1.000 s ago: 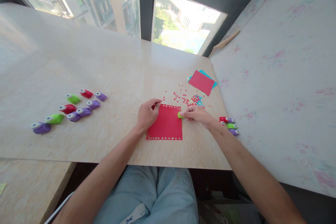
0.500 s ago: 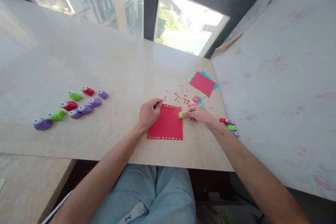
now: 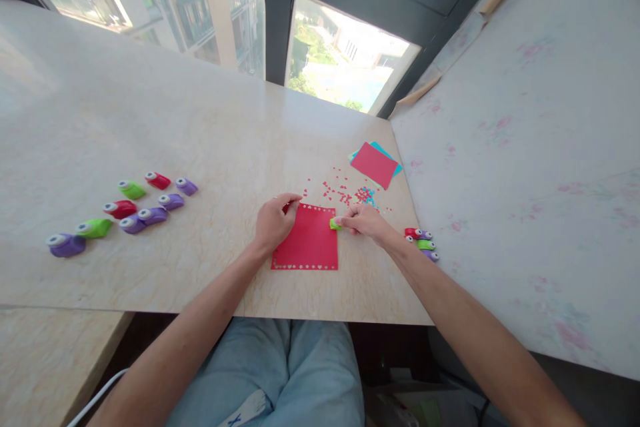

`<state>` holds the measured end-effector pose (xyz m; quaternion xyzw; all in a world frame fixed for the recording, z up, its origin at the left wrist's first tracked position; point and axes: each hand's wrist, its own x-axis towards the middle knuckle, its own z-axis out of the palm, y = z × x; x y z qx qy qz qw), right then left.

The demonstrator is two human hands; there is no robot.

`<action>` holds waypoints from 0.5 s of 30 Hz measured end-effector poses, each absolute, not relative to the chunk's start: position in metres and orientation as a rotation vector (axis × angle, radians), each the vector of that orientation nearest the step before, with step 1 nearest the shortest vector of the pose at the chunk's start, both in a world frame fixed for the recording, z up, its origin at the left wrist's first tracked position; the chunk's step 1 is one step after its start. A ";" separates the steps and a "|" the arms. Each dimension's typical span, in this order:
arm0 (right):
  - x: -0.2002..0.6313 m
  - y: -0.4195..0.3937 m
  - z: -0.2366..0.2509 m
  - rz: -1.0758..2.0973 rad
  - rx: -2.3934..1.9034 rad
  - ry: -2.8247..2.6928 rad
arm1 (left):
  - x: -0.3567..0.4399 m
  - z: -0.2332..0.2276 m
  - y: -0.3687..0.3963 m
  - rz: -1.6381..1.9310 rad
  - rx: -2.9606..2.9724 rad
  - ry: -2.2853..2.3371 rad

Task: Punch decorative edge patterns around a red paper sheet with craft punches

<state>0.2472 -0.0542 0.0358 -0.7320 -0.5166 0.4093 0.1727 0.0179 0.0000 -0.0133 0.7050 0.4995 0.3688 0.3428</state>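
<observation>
Colored punches (image 3: 120, 209) lay at frame left. At centre, the left hand (image 3: 275, 223) pinched the upper left corner of the red sheet (image 3: 307, 240). The green punch (image 3: 335, 223) sat at its right edge, gripped by the right hand (image 3: 367, 223).

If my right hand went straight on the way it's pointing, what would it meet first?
Probably the red sheet: your right hand points left toward it, and the green punch it holds overlaps the sheet's right edge in the picture. Exact depth there is hard to judge.
</observation>
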 end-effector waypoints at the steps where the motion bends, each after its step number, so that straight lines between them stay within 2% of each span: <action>1: 0.247 -0.054 0.035 1.166 -2.072 -1.460 | 0.018 -0.013 0.000 0.959 1.830 1.301; 15: 0.252 -0.054 0.020 1.116 -2.047 -1.485 | 0.015 -0.015 0.001 0.965 1.805 1.293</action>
